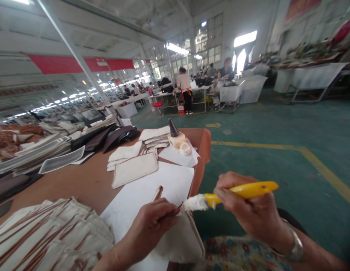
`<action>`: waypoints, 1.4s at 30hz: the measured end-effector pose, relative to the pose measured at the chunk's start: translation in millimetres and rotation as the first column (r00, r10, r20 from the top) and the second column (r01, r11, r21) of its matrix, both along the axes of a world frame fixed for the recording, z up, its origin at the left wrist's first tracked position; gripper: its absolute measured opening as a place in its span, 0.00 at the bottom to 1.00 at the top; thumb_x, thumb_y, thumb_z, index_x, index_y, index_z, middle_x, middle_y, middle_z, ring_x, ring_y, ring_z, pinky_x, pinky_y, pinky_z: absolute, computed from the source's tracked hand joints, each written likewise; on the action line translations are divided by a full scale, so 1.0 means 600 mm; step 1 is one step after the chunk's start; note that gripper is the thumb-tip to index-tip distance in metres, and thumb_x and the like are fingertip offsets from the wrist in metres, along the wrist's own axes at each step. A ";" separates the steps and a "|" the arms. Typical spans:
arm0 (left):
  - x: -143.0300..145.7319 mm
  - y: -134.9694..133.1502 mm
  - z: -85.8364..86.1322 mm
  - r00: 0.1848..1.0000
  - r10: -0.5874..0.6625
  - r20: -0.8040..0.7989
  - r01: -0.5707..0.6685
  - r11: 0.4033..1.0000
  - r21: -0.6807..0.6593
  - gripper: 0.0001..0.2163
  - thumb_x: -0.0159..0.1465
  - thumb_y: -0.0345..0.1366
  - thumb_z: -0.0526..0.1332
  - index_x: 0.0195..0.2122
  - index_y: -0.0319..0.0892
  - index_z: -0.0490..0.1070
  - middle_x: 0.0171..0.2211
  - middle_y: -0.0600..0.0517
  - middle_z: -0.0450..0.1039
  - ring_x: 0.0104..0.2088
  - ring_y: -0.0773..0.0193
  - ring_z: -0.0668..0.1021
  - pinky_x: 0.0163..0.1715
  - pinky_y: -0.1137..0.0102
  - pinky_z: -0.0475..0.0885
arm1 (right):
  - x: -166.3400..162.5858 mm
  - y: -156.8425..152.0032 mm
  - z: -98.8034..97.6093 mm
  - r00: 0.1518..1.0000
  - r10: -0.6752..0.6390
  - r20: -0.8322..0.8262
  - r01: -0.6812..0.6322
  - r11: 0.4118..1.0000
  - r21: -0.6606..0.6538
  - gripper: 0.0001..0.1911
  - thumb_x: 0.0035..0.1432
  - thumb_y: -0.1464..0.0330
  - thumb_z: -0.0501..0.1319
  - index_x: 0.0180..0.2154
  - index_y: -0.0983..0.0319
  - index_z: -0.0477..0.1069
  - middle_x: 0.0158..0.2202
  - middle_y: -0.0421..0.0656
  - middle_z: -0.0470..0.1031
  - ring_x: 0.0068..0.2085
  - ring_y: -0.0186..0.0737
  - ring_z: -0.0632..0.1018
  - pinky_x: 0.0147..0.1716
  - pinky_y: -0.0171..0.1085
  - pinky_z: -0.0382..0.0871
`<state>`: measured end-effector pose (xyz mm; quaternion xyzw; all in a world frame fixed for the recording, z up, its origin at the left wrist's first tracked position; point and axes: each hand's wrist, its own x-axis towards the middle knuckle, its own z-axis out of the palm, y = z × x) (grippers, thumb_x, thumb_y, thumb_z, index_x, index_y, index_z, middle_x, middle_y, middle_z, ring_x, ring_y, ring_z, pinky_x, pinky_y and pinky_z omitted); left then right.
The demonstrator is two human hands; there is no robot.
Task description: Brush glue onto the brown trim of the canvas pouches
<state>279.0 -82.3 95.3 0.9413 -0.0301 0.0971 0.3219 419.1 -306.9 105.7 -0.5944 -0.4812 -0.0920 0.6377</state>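
Observation:
My right hand [245, 205] grips a brush [252, 190] with a yellow handle. White stuff coats its bristles, which touch or nearly touch the edge of a pale fabric piece with brown trim [182, 241]. My left hand [149, 227] pinches that piece by its brown edge, over a white paper sheet [169, 178] at the table's edge. Part of the piece hides behind the left hand. To the lower left lies a fanned pile of pale pieces with brown strips [50, 233].
Cream pieces [135, 167] are stacked beyond the paper. Near the corner stands a cream-stained container with a dark cone [176, 137]. Dark and grey panels [107, 137] lie left on the brown table [93, 184]. A person [185, 88] stands at a far table; white bins [252, 88] stand behind.

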 end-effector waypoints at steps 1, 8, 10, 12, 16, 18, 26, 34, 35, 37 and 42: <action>-0.001 -0.003 -0.004 1.000 -0.009 0.019 0.009 1.000 0.023 0.11 0.69 0.36 0.61 0.28 0.41 0.70 0.27 0.55 0.69 0.28 0.69 0.73 0.35 0.75 0.69 | -0.002 0.001 -0.002 0.999 0.033 0.010 -0.033 0.999 -0.027 0.12 0.69 0.72 0.57 0.30 0.62 0.67 0.25 0.36 0.65 0.24 0.31 0.66 0.25 0.32 0.59; -0.021 -0.025 -0.036 0.889 -0.224 0.398 0.011 0.882 0.471 0.04 0.71 0.36 0.60 0.41 0.41 0.72 0.29 0.52 0.76 0.27 0.65 0.77 0.27 0.71 0.69 | 0.024 -0.030 -0.003 0.990 -0.138 0.007 0.138 0.990 -0.030 0.12 0.69 0.70 0.59 0.30 0.61 0.69 0.25 0.37 0.67 0.25 0.32 0.68 0.25 0.34 0.59; -0.025 -0.032 -0.032 0.828 -0.342 0.445 0.000 0.793 0.609 0.05 0.72 0.31 0.56 0.39 0.39 0.70 0.30 0.50 0.77 0.26 0.64 0.75 0.26 0.68 0.67 | 0.024 -0.047 0.010 0.992 -0.115 -0.046 0.113 0.993 -0.037 0.13 0.69 0.69 0.60 0.30 0.60 0.69 0.24 0.37 0.66 0.24 0.33 0.67 0.24 0.35 0.58; -0.026 -0.040 -0.021 0.769 -0.454 0.449 0.008 0.710 0.704 0.09 0.72 0.28 0.51 0.38 0.38 0.70 0.32 0.48 0.79 0.25 0.63 0.74 0.25 0.66 0.65 | 0.015 -0.055 0.023 0.997 -0.056 -0.062 0.053 0.997 -0.057 0.13 0.69 0.69 0.60 0.29 0.60 0.70 0.24 0.37 0.66 0.24 0.34 0.67 0.23 0.35 0.58; -0.023 -0.050 -0.002 0.711 -0.564 0.419 0.016 0.609 0.793 0.13 0.71 0.28 0.48 0.36 0.37 0.72 0.35 0.44 0.81 0.24 0.62 0.73 0.22 0.65 0.61 | -0.005 -0.047 0.031 0.993 0.118 0.012 -0.115 0.984 -0.137 0.11 0.68 0.71 0.59 0.31 0.61 0.70 0.26 0.37 0.69 0.26 0.33 0.69 0.27 0.33 0.62; -0.023 -0.051 0.000 0.708 -0.582 0.399 0.027 0.587 0.809 0.12 0.70 0.28 0.49 0.36 0.37 0.72 0.36 0.43 0.81 0.25 0.62 0.74 0.22 0.65 0.61 | -0.005 -0.043 0.028 0.974 0.218 0.056 -0.202 0.956 -0.213 0.09 0.67 0.74 0.58 0.31 0.62 0.68 0.26 0.37 0.69 0.25 0.31 0.68 0.26 0.31 0.60; -0.024 -0.047 -0.020 0.710 -0.582 0.396 0.020 0.579 0.815 0.12 0.70 0.28 0.50 0.36 0.37 0.73 0.35 0.43 0.81 0.26 0.63 0.74 0.22 0.65 0.60 | -0.001 -0.055 0.037 0.964 0.170 0.206 -0.113 0.958 -0.262 0.10 0.66 0.74 0.58 0.30 0.62 0.66 0.25 0.35 0.67 0.24 0.29 0.67 0.26 0.32 0.57; -0.023 -0.046 -0.016 0.717 -0.568 0.404 0.021 0.597 0.802 0.11 0.69 0.28 0.50 0.36 0.38 0.72 0.33 0.45 0.80 0.25 0.63 0.73 0.22 0.65 0.61 | -0.002 -0.034 0.018 0.975 0.196 0.101 -0.161 0.946 -0.281 0.12 0.68 0.73 0.57 0.29 0.63 0.64 0.24 0.35 0.66 0.24 0.28 0.65 0.25 0.30 0.56; -0.021 -0.044 -0.014 0.714 -0.569 0.409 0.019 0.599 0.800 0.10 0.69 0.28 0.51 0.36 0.38 0.72 0.32 0.45 0.80 0.24 0.63 0.73 0.22 0.65 0.61 | 0.000 -0.032 0.017 0.975 0.202 0.088 -0.172 0.947 -0.272 0.12 0.68 0.73 0.57 0.29 0.63 0.64 0.24 0.35 0.66 0.24 0.28 0.65 0.25 0.30 0.56; -0.009 -0.036 -0.008 0.706 -0.573 0.416 0.018 0.602 0.798 0.09 0.69 0.28 0.52 0.36 0.38 0.71 0.30 0.47 0.78 0.23 0.63 0.73 0.22 0.66 0.61 | 0.007 -0.029 0.015 0.966 0.246 0.073 -0.216 0.932 -0.291 0.12 0.68 0.72 0.56 0.29 0.63 0.65 0.24 0.36 0.66 0.24 0.29 0.65 0.24 0.30 0.56; 0.048 -0.004 0.042 0.718 -0.477 0.507 0.095 0.789 0.607 0.10 0.70 0.42 0.62 0.36 0.41 0.68 0.25 0.53 0.74 0.24 0.68 0.75 0.25 0.73 0.67 | 0.045 -0.059 0.027 0.991 -0.132 -0.037 0.126 0.984 -0.127 0.14 0.68 0.63 0.61 0.29 0.61 0.70 0.24 0.40 0.67 0.23 0.35 0.67 0.22 0.33 0.59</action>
